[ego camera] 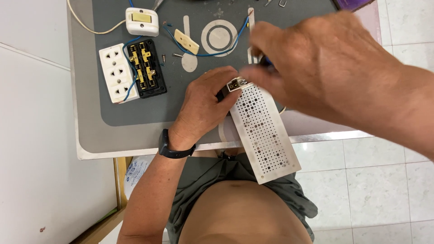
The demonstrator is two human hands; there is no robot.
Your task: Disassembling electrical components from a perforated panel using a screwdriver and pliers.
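Your grey work mat [135, 108] covered the small table, and across its near edge lay the long white perforated metal panel [264, 131], one end on the mat, the other hanging out over your lap. It looked stiff and light, thin sheet with hard edges, so the long sides near the top were the place to pinch it, not the overhanging end, which would lever up. Your right hand [316, 68] hovered over the panel's upper end, blurred, fingers curled together around something dark and slim; what it was, you couldn't tell from here. Your left hand [205, 101], with the black wrist band [174, 149], was clenched on the panel's top corner, steadying the small metal terminal block [236, 84] fixed there. Off to the left sat the white three-outlet socket cover [115, 72] touching its opened black base with brass contacts [147, 68], a blue wire [208, 49] looping away, then the little white switch box [142, 21], the cream plastic strip [186, 41], and loose screws [177, 55].
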